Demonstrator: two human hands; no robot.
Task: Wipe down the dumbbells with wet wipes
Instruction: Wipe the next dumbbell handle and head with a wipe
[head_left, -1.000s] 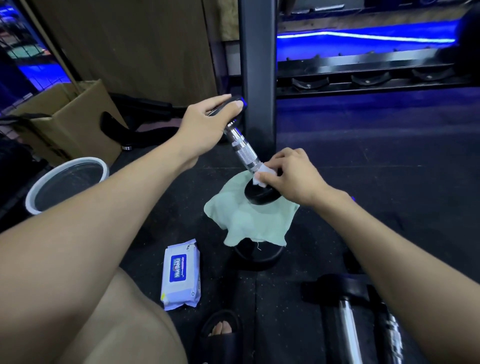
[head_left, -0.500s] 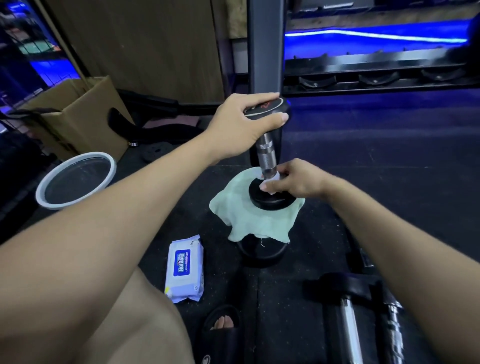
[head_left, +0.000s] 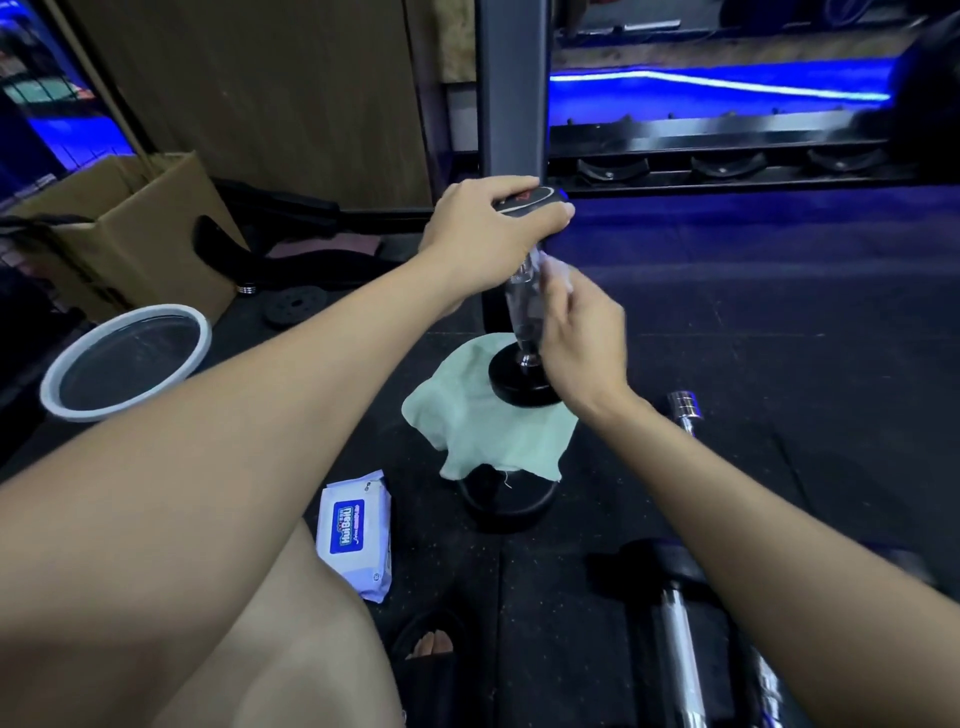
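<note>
A small black dumbbell (head_left: 524, 382) with a chrome handle stands upright on a pale green cloth (head_left: 470, 421), which is draped over a round black weight (head_left: 506, 506). My left hand (head_left: 488, 234) grips the dumbbell's top head from above. My right hand (head_left: 582, 332) holds a white wet wipe (head_left: 558, 270) around the chrome handle, partly blurred by motion. The wipe pack (head_left: 356, 535), white with a blue label, lies on the floor to the left of the weight.
A white-rimmed bin (head_left: 124, 361) and a cardboard box (head_left: 135, 228) sit at the left. Other dumbbells (head_left: 680, 639) lie at the lower right, with a chrome bar end (head_left: 685, 408) beyond my right forearm. A rack post (head_left: 511, 88) stands behind. My sandalled foot (head_left: 428, 649) is below.
The dumbbell went from tilted to upright as my left hand swung right. My right hand slid the wipe up from the lower head along the chrome handle.
</note>
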